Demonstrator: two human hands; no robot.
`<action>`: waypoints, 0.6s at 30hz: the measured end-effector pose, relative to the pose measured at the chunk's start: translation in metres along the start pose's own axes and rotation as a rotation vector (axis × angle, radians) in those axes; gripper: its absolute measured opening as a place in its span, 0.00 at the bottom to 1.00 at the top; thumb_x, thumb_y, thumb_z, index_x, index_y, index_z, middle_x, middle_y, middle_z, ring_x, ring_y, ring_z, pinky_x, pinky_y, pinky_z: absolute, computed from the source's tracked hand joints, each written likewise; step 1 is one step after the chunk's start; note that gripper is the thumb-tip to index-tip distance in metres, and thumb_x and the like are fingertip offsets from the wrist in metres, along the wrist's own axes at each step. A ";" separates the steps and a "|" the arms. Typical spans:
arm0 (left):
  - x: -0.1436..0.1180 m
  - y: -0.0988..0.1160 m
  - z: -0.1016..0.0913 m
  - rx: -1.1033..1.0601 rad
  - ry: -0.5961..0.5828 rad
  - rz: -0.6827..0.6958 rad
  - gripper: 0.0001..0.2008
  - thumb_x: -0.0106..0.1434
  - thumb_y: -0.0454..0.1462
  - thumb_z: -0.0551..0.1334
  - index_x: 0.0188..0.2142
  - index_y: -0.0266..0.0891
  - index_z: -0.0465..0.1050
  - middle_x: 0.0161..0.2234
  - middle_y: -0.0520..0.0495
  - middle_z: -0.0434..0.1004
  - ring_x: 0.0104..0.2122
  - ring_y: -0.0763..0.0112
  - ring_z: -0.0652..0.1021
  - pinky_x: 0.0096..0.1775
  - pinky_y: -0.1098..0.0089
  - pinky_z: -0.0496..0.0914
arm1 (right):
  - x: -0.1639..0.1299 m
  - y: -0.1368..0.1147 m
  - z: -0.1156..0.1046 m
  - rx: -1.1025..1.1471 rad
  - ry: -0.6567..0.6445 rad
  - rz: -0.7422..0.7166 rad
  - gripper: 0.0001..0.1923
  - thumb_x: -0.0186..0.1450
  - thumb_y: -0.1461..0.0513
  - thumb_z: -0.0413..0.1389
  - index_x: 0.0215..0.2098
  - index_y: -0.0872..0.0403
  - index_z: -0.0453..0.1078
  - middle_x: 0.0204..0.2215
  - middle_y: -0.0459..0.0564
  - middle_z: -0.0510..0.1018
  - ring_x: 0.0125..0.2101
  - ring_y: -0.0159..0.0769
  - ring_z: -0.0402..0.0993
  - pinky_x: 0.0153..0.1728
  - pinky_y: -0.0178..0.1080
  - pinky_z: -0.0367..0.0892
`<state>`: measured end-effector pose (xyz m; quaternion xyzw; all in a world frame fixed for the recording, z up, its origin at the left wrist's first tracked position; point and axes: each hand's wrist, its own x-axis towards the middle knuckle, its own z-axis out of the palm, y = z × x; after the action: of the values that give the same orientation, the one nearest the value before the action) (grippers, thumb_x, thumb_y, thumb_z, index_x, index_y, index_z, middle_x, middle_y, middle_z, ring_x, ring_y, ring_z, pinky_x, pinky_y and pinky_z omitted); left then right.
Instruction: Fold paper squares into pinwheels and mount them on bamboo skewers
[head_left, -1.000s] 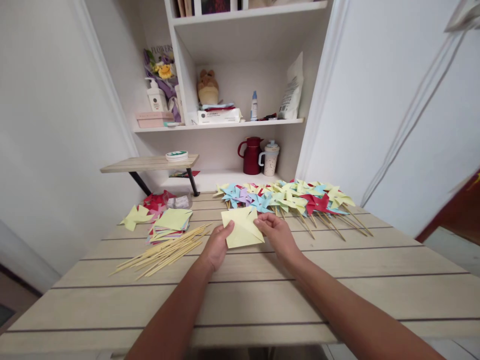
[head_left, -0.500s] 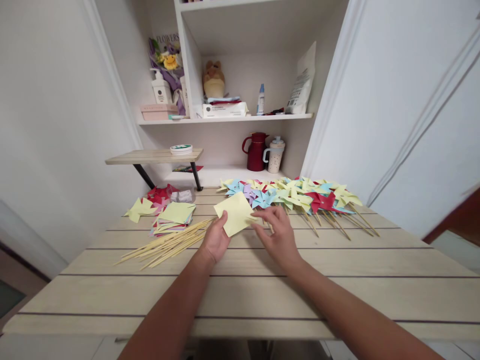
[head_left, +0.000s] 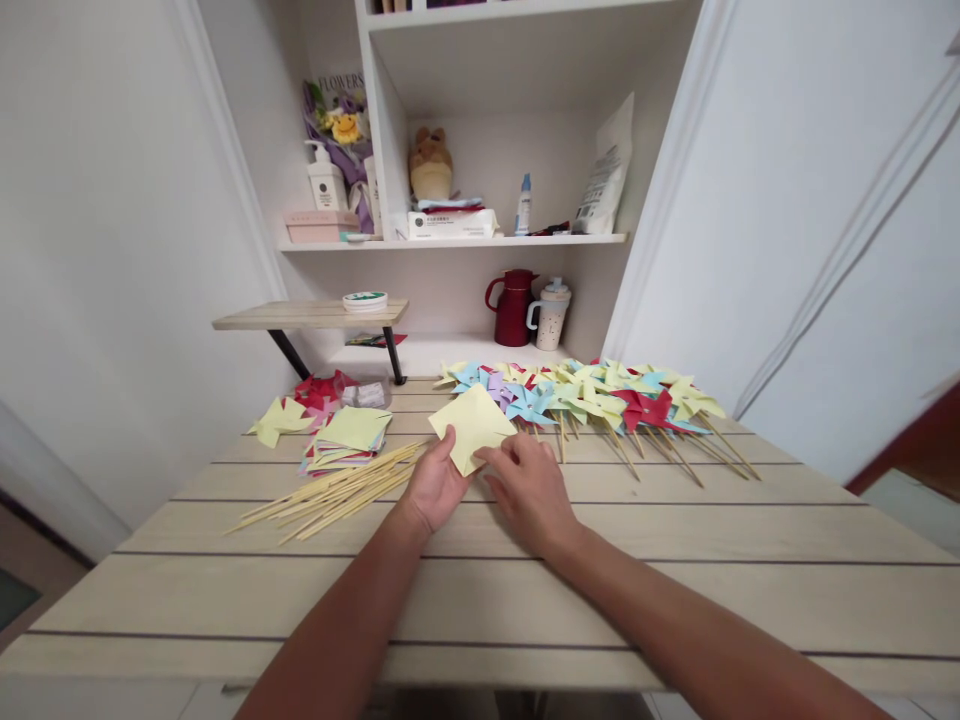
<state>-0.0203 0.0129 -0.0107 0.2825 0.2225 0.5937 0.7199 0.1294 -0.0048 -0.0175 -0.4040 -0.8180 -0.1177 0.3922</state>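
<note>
Paper-folding step: left hand (head_left: pixel 435 482) pinches yellow paper square (head_left: pixel 471 424) at lower edge; right hand (head_left: pixel 529 486) fingers together, pressing its right corner onto table (head_left: pixel 675 540). Next move likely needs crisp, aligned crease.

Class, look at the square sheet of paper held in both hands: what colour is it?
Pale yellow. The paper shows best in the head view, between the left hand and right hand.

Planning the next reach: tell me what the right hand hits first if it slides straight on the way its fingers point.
The right hand points up-left across the yellow sheet it touches. Beyond that, likely the pinwheels, though depth is unclear.
</note>
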 end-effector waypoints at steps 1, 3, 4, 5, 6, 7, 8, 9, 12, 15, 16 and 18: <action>-0.001 0.000 0.001 -0.005 -0.010 -0.012 0.22 0.68 0.43 0.58 0.56 0.32 0.71 0.52 0.37 0.78 0.55 0.58 0.75 0.58 0.59 0.66 | 0.000 0.000 0.000 -0.001 0.006 -0.003 0.14 0.62 0.69 0.53 0.43 0.49 0.73 0.33 0.49 0.67 0.34 0.39 0.61 0.35 0.40 0.53; -0.002 -0.001 0.002 -0.015 -0.029 -0.033 0.22 0.68 0.43 0.57 0.56 0.32 0.71 0.53 0.37 0.78 0.55 0.58 0.74 0.58 0.60 0.66 | 0.000 0.001 0.000 0.003 0.017 -0.004 0.12 0.64 0.68 0.53 0.42 0.49 0.74 0.33 0.49 0.67 0.34 0.38 0.61 0.35 0.40 0.54; -0.002 -0.002 0.002 -0.016 -0.033 -0.041 0.21 0.68 0.44 0.57 0.55 0.32 0.71 0.53 0.37 0.78 0.55 0.58 0.74 0.58 0.60 0.65 | 0.000 0.002 0.000 0.007 0.022 -0.003 0.11 0.65 0.67 0.53 0.42 0.49 0.74 0.33 0.49 0.67 0.34 0.38 0.62 0.35 0.40 0.54; -0.002 -0.002 0.002 -0.014 -0.032 -0.046 0.21 0.68 0.44 0.57 0.55 0.32 0.72 0.53 0.38 0.78 0.56 0.59 0.74 0.58 0.61 0.66 | 0.001 0.002 0.000 0.014 0.028 -0.003 0.10 0.65 0.66 0.53 0.42 0.49 0.74 0.33 0.49 0.68 0.34 0.39 0.62 0.36 0.40 0.54; -0.002 -0.002 0.001 -0.009 -0.024 -0.050 0.21 0.68 0.44 0.57 0.54 0.33 0.72 0.53 0.38 0.78 0.56 0.59 0.74 0.57 0.61 0.66 | 0.001 0.003 0.000 0.024 0.037 -0.001 0.10 0.66 0.65 0.53 0.42 0.50 0.74 0.33 0.50 0.68 0.35 0.39 0.63 0.36 0.40 0.55; -0.001 -0.002 0.000 -0.001 -0.015 -0.053 0.21 0.68 0.44 0.57 0.54 0.34 0.72 0.53 0.39 0.78 0.56 0.59 0.74 0.57 0.62 0.66 | 0.001 0.004 -0.001 0.039 0.047 0.004 0.09 0.67 0.65 0.53 0.42 0.50 0.74 0.33 0.50 0.68 0.35 0.39 0.63 0.36 0.40 0.55; -0.001 -0.002 -0.001 0.007 -0.009 -0.051 0.21 0.68 0.45 0.58 0.54 0.35 0.73 0.53 0.39 0.77 0.56 0.59 0.74 0.56 0.62 0.67 | 0.001 0.005 -0.001 0.063 0.058 0.012 0.09 0.67 0.64 0.52 0.42 0.50 0.74 0.33 0.50 0.68 0.36 0.39 0.64 0.37 0.40 0.56; 0.000 -0.003 -0.001 0.012 -0.009 -0.045 0.21 0.68 0.45 0.58 0.54 0.35 0.73 0.54 0.40 0.77 0.56 0.59 0.73 0.56 0.62 0.67 | 0.001 0.006 0.000 0.094 0.069 0.025 0.09 0.68 0.64 0.52 0.42 0.51 0.74 0.34 0.50 0.69 0.36 0.39 0.65 0.37 0.40 0.57; 0.000 -0.002 -0.002 0.021 -0.038 -0.022 0.21 0.67 0.46 0.59 0.54 0.36 0.72 0.55 0.39 0.76 0.55 0.59 0.74 0.56 0.60 0.68 | 0.001 0.010 0.002 0.224 0.096 0.100 0.08 0.68 0.63 0.53 0.39 0.51 0.74 0.34 0.49 0.69 0.36 0.38 0.67 0.38 0.41 0.60; -0.001 -0.002 0.001 0.041 -0.066 -0.030 0.21 0.68 0.45 0.58 0.55 0.35 0.72 0.53 0.38 0.77 0.52 0.57 0.77 0.56 0.57 0.67 | 0.002 0.014 0.006 0.378 0.110 0.229 0.07 0.68 0.61 0.54 0.35 0.51 0.74 0.33 0.49 0.69 0.34 0.38 0.68 0.36 0.40 0.62; -0.002 -0.002 0.001 0.050 -0.072 -0.035 0.22 0.67 0.45 0.58 0.55 0.35 0.71 0.52 0.37 0.78 0.51 0.57 0.77 0.56 0.56 0.67 | 0.003 0.015 0.006 0.426 0.112 0.275 0.07 0.67 0.61 0.55 0.34 0.51 0.74 0.32 0.49 0.69 0.33 0.38 0.68 0.35 0.40 0.63; -0.003 -0.002 0.003 0.068 -0.081 -0.039 0.22 0.67 0.45 0.59 0.56 0.35 0.71 0.51 0.36 0.78 0.51 0.56 0.78 0.57 0.55 0.67 | 0.005 0.017 0.006 0.499 0.117 0.349 0.07 0.66 0.60 0.56 0.32 0.52 0.74 0.31 0.49 0.69 0.32 0.37 0.68 0.34 0.40 0.64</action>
<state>-0.0178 0.0093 -0.0098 0.3264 0.2188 0.5598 0.7295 0.1372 0.0118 -0.0203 -0.4222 -0.7159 0.1331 0.5399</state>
